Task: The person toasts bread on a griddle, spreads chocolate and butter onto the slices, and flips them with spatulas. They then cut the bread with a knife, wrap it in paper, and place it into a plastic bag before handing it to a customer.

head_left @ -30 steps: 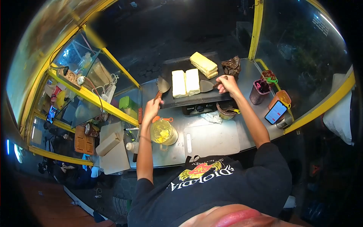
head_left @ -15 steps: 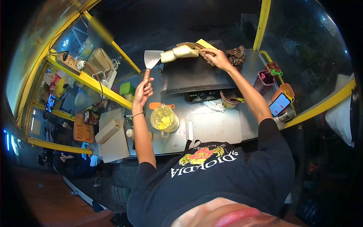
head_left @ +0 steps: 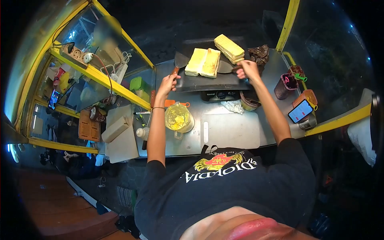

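My left hand [head_left: 168, 85] is closed around the wooden handle of a spatula [head_left: 182, 60]; its metal blade stands at the left side of the toast. A second spatula [head_left: 225, 67] is in my closed right hand [head_left: 249, 71], its blade at the right edge of the same bread. That toast [head_left: 203, 63], two joined yellow halves with some browning at the right, lies flat on the dark griddle [head_left: 228, 83]. Behind and right of it, a stack of bread slices [head_left: 229, 48] rests on the griddle, close to my right hand.
A jug [head_left: 179, 118] with yellow contents stands before me, left of a white cutting board [head_left: 231, 130]. A crumpled cloth [head_left: 233, 107] lies by the stove [head_left: 220, 96]. At right are tubs [head_left: 286, 86], a phone [head_left: 300, 111] and a dark plastic bag [head_left: 259, 54]. A yellow-framed glass case flanks the left.
The toast, tilted up between the spatulas before, now lies flat on the griddle. My right hand has drawn back right and down; my left hand has shifted a little right. The bread stack is now fully visible.
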A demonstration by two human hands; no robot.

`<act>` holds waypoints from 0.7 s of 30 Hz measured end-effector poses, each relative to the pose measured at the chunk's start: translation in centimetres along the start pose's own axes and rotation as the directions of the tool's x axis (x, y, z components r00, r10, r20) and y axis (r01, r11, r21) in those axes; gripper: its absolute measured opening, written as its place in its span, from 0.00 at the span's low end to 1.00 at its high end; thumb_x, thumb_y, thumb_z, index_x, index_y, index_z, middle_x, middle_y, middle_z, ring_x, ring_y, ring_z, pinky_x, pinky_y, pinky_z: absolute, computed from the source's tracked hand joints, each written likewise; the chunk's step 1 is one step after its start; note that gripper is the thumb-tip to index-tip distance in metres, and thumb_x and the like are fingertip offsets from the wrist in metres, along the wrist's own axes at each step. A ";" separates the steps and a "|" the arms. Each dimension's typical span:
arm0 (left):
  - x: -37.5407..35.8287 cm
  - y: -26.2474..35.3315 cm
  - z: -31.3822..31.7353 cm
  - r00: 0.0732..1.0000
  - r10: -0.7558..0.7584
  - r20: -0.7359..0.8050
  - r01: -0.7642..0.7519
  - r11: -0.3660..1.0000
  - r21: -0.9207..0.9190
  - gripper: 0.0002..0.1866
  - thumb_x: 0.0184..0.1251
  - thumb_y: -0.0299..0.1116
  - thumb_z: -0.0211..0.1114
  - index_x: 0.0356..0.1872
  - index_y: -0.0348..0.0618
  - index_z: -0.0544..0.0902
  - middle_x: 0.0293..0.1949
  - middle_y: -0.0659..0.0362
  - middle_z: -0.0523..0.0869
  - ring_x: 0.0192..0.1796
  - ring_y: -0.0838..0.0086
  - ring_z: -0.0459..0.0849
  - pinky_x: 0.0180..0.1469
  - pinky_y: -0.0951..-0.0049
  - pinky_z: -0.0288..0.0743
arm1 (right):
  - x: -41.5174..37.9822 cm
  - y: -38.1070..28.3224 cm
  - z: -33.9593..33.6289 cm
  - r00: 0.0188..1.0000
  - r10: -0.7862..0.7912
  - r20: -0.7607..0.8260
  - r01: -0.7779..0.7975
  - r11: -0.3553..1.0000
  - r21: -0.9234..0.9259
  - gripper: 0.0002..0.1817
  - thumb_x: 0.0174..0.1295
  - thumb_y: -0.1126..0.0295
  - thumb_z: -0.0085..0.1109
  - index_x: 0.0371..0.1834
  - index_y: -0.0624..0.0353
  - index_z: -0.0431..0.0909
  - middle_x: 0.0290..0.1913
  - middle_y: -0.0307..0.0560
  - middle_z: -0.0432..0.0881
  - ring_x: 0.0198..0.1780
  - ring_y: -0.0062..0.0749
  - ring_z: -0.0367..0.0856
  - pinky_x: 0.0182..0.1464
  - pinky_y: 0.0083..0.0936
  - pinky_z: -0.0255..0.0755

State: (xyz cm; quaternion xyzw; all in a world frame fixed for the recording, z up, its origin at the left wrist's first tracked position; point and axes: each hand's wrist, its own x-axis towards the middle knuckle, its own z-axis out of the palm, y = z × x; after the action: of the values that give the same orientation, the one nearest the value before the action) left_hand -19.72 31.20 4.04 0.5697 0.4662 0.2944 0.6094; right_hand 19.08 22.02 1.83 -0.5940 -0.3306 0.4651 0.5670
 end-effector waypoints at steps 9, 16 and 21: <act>-1.0 1.9 -0.5 0.989 0.134 0.054 -0.102 0.912 -0.398 0.16 0.79 0.40 0.51 0.47 0.35 0.77 0.17 0.74 0.58 0.17 0.87 0.54 0.25 0.80 0.57 | 5.4 -2.1 4.9 0.847 -0.434 0.307 0.472 0.880 -0.059 0.14 0.72 0.70 0.53 0.57 0.58 0.79 0.34 0.40 0.82 0.29 0.19 0.81 0.30 0.17 0.77; -8.1 1.5 -2.0 0.994 0.102 -0.027 -0.106 0.977 -0.184 0.19 0.77 0.44 0.53 0.47 0.36 0.78 0.17 0.73 0.59 0.16 0.87 0.55 0.23 0.79 0.61 | -2.2 -2.0 -1.8 0.843 -0.531 0.092 0.539 0.832 -0.134 0.11 0.70 0.70 0.54 0.50 0.59 0.83 0.29 0.38 0.82 0.25 0.14 0.77 0.28 0.14 0.72; -12.7 0.5 1.7 0.992 0.045 -0.119 -0.041 0.999 0.030 0.20 0.75 0.47 0.54 0.41 0.36 0.81 0.17 0.71 0.65 0.17 0.86 0.62 0.19 0.82 0.60 | -8.9 -1.2 -5.6 0.892 -0.452 0.025 0.441 0.857 -0.267 0.10 0.69 0.71 0.55 0.48 0.60 0.83 0.27 0.37 0.81 0.25 0.14 0.77 0.27 0.15 0.73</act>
State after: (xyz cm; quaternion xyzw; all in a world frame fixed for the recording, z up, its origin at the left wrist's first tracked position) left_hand -23.06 19.28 7.29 0.5692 0.4935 0.3346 0.5661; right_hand 21.36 11.90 4.17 -0.5804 -0.5076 0.2611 0.5808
